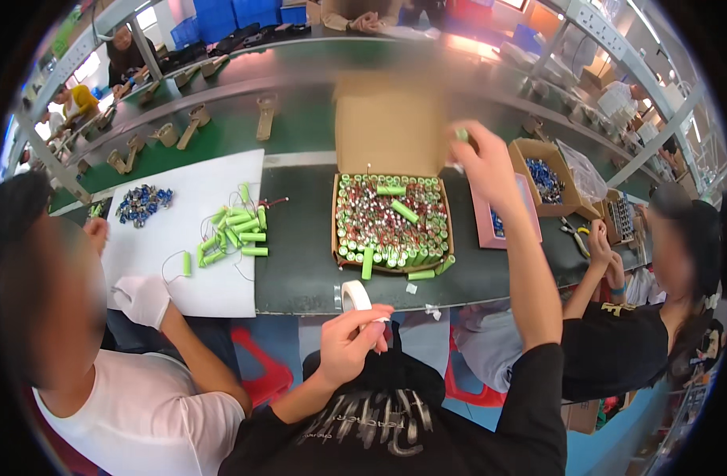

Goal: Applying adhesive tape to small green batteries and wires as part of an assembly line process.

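Just in front of my body, my left hand (349,345) is closed round a roll of white tape (354,294), with a small white piece at the fingertips. Raised to the right of the open cardboard box (389,131), my right hand (490,159) pinches a small green battery (461,136), partly hidden by the fingers and slightly blurred. Many green batteries with thin red and dark wires stand packed in the box. A few batteries lie across the top, and one battery (367,263) leans at its front. More loose batteries (420,276) rest by the box's right front corner.
On a white sheet (221,170) to the left lie green batteries and a pile of blue parts (144,205). A pink tray (516,238), a cardboard box of blue parts (566,202) and pliers (576,236) sit at right. Co-workers sit close on both sides. A conveyor (300,135) runs beyond.
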The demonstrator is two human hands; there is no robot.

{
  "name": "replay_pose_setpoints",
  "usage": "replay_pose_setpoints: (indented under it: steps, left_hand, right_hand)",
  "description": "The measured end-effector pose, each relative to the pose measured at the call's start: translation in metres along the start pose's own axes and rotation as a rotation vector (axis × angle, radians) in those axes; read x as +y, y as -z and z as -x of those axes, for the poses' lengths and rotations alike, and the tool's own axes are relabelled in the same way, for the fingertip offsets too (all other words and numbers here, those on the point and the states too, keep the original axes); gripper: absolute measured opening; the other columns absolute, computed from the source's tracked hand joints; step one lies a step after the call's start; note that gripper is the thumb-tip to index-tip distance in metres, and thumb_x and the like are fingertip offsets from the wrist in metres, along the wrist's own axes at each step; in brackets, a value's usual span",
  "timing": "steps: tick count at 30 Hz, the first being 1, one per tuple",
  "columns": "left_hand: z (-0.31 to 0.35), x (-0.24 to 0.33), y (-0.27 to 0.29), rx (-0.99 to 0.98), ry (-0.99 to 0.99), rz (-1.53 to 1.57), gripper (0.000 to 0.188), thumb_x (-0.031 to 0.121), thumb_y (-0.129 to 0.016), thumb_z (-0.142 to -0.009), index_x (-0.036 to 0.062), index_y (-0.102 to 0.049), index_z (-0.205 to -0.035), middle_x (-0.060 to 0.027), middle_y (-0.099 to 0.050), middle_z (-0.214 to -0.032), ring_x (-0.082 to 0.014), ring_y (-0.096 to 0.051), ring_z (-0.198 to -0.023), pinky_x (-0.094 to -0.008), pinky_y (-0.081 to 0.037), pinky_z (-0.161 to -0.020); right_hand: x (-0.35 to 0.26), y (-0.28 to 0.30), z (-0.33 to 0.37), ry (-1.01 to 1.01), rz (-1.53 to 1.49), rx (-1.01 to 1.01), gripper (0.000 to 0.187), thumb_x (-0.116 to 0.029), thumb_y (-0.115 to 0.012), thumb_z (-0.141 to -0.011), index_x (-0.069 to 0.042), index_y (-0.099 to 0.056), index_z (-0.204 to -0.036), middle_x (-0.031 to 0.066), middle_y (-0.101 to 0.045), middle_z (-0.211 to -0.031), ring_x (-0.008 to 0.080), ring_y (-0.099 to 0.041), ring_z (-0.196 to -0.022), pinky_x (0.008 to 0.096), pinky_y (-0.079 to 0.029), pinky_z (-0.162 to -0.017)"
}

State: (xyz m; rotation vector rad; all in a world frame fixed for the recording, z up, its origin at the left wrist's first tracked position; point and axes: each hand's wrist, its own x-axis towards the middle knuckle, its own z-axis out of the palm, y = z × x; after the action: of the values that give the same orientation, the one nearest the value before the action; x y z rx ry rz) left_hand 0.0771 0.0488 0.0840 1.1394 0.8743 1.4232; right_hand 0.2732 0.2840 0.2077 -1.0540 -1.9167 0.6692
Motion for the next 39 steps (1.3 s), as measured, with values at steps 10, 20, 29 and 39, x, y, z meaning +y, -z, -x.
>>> replay_pose_setpoints:
  steps: [10, 20, 29, 39]
  left_hand:
    - [0.003, 0.014, 0.007, -0.194, 0.322, 0.031, 0.022, 0.015, -0.053, -0.097, -0.0036, -0.064, -0.100, -0.0076, -0.064, -0.071, -0.0126, -0.063, -0.059, -0.0257, -0.050, -0.052]
    - [0.026, -0.014, -0.002, -0.217, 0.648, -0.015, 0.024, 0.019, -0.056, -0.096, -0.0025, -0.064, -0.100, -0.0061, -0.063, -0.073, -0.0116, -0.061, -0.055, -0.0244, -0.047, -0.047]
    - [0.028, -0.013, 0.018, -0.093, 0.811, 0.062, 0.019, 0.019, -0.049, -0.098, 0.0015, -0.058, -0.096, -0.0083, -0.064, -0.075, -0.0119, -0.057, -0.049, -0.0232, -0.044, -0.043]
    - [0.026, -0.024, 0.002, -0.014, 0.457, 0.154, 0.017, 0.013, -0.051, -0.095, -0.0027, -0.058, -0.097, -0.0221, -0.065, -0.092, -0.0185, -0.059, -0.057, -0.0282, -0.049, -0.053]
  right_hand:
    - [-0.039, -0.073, 0.186, 0.046, -0.276, -0.346, 0.031, -0.017, -0.074, -0.078, -0.002, -0.064, -0.104, 0.0050, -0.054, -0.071, 0.0165, -0.054, -0.064, 0.0279, -0.041, -0.058]
    - [-0.011, -0.089, 0.244, 0.084, -0.275, -0.137, 0.004, -0.004, -0.067, -0.083, -0.001, -0.064, -0.082, 0.0107, -0.063, -0.070, 0.0228, -0.061, -0.059, 0.0304, -0.047, -0.054]
    - [0.007, -0.080, 0.256, -0.212, -0.356, -0.444, 0.043, -0.005, -0.065, -0.080, -0.003, -0.055, -0.122, 0.0090, -0.054, -0.088, 0.0208, -0.053, -0.079, 0.0299, -0.044, -0.074]
    - [0.012, -0.074, 0.255, -0.057, -0.140, -0.265, 0.044, -0.011, -0.073, -0.077, -0.004, -0.060, -0.119, 0.0106, -0.053, -0.091, 0.0257, -0.054, -0.083, 0.0343, -0.046, -0.072]
